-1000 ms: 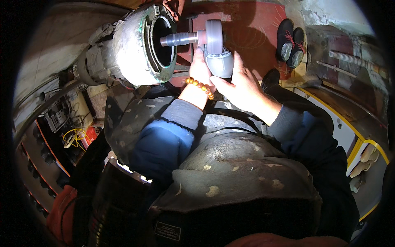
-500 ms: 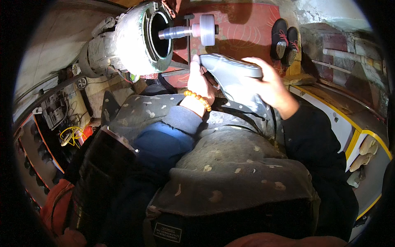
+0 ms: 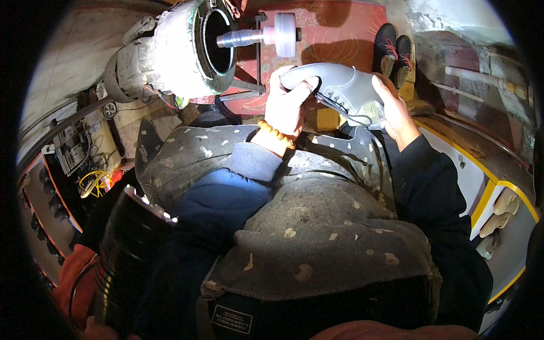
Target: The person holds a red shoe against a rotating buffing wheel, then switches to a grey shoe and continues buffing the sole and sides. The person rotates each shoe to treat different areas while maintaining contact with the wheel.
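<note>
Two hands, one grey lace-up shoe (image 3: 352, 82): shoe's up in front of the apron (image 3: 317, 221), kinda tipped on its side, dark laces dangling
Left hand (image 3: 286, 105): thumb hooked at the shoe's opening, fingers closed in on the heel end, tips mostly hidden
Right hand (image 3: 396, 110): wrapped round the toe end, pretty snug, can't see all the fingertips
Wheel (image 3: 286, 35): on a shaft (image 3: 241, 38) poking out of the machine (image 3: 175, 51), just past the shoe, not touching
Wrist bling: amber bead bracelet (image 3: 276, 135), left side
</note>
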{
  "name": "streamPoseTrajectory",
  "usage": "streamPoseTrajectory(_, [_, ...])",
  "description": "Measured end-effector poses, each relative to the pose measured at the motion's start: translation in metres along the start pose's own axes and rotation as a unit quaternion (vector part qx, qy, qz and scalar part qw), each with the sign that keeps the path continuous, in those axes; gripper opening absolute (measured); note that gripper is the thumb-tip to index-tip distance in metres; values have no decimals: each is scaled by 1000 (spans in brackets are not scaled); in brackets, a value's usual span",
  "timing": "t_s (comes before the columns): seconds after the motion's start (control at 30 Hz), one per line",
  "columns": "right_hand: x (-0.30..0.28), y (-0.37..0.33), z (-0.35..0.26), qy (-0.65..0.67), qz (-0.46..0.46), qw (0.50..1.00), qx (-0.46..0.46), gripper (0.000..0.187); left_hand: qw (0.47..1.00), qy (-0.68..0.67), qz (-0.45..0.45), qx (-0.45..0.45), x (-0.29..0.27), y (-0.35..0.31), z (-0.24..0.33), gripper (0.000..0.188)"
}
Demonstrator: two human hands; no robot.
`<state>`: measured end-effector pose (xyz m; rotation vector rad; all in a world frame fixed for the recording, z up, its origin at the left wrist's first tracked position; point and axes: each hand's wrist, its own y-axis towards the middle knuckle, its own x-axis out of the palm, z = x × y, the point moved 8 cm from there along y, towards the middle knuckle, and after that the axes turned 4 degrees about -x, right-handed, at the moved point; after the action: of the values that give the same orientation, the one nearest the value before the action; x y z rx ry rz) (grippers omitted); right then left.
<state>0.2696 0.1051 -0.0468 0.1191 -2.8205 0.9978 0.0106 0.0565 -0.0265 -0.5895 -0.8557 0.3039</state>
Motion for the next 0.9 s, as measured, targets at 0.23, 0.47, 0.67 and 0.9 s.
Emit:
streamPoseTrajectory(0.23, [8, 8, -5, 6, 1, 1000, -14, 48, 999, 24, -1, 31, 7, 18, 11, 54])
streamPoseTrajectory(0.47, [8, 8, -3, 45, 39, 998, 20, 51, 998, 50, -17, 45, 13, 22, 10, 40])
streamPoseTrajectory(0.67, [9, 9, -5, 22, 42, 999, 13, 51, 998, 48, -18, 33, 9, 24, 11, 42])
streamPoseTrajectory(0.9, [23, 10, -11, 2, 58, 998, 0, 44, 999, 12, -23, 22, -2, 19, 13, 42])
